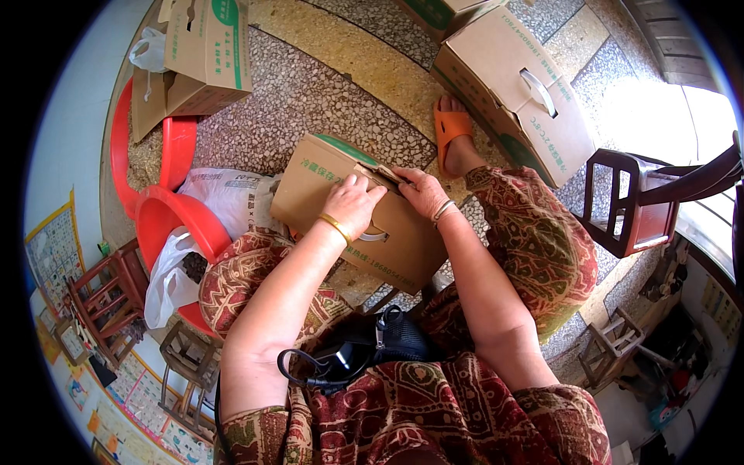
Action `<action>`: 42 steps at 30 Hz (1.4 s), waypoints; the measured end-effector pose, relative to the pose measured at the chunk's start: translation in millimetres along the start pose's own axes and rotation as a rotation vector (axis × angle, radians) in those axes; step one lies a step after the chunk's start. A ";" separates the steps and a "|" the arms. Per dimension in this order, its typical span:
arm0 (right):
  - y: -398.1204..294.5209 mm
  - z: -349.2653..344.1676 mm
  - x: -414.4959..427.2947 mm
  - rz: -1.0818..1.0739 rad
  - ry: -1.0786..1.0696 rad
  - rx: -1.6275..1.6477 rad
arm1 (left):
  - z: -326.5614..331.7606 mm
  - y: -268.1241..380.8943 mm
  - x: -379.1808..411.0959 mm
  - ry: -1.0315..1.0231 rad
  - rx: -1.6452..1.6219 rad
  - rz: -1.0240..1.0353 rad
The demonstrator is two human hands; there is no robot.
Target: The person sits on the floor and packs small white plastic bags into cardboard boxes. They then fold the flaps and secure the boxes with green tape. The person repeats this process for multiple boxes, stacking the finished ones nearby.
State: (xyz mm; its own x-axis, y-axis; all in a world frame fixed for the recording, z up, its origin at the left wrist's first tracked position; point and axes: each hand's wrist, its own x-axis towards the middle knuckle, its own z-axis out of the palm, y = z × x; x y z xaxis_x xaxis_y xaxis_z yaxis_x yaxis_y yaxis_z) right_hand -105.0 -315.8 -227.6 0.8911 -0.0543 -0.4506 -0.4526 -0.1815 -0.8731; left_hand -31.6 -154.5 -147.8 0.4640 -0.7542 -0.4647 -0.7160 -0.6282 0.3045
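A brown cardboard carton (407,250) with green print lies between my knees, its lid flaps meeting along a seam. My left hand (351,203), with a gold bangle at the wrist, bends its fingers over one side of the seam, the thumb pointing along it. On the other side, my right hand (423,190) grips a raised flap edge (381,174), where a dark gap shows. Its wrist bears a silver-coloured bangle. A white plastic carry handle (373,236) sits in the lid just below my left hand. What lies inside the carton is hidden.
Another closed carton (523,99) stands beyond my sandalled foot (453,136). An open carton (203,52) is at upper left. Red plastic basins or stools (180,218), a white printed sack (232,195) and a plastic bag (171,285) lie left. A wooden chair (633,203) stands right.
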 end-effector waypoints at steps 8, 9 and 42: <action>-10.9 -3.1 -3.6 -0.007 -0.091 -0.002 | 2.4 10.9 8.4 -0.052 0.036 -0.115; -12.7 -2.3 -3.9 0.006 -0.098 0.010 | 1.3 12.5 8.9 -0.058 0.047 -0.134; -9.0 6.1 3.4 0.130 -0.015 -0.011 | 9.6 -9.7 15.0 0.123 -0.090 -0.070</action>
State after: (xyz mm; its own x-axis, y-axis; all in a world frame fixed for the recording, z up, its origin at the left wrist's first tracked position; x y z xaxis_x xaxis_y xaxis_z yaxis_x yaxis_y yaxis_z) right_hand -98.1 -308.4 -222.5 0.8240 -0.0631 -0.5631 -0.5641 -0.1844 -0.8048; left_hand -22.7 -157.9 -165.7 0.5754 -0.7222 -0.3838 -0.6326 -0.6904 0.3509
